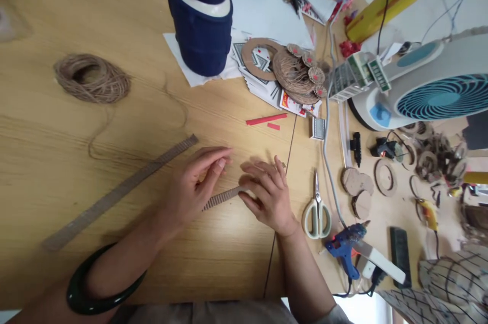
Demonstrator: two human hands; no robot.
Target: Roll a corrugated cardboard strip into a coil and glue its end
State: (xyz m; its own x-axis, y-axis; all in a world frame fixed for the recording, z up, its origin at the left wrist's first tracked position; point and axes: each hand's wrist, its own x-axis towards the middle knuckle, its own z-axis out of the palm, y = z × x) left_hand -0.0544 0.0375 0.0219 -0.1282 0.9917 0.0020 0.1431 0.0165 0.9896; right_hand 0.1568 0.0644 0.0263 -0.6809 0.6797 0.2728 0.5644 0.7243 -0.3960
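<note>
Corrugated cardboard strip (224, 198) | between my two hands, long axis slanting up toward the right across the bench (49, 126) | right-hand fingers (251, 202) curled round its near end, closer | left hand (190, 192) half open by the other end, grip unclear on my feed

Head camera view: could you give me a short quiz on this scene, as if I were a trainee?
1. Which arm wears the bangle?
2. What is the right hand holding?
3. True or false: the scissors lie nearer the right hand than the left hand.

Key: 1. Left. 2. A cardboard strip. 3. True.
</note>
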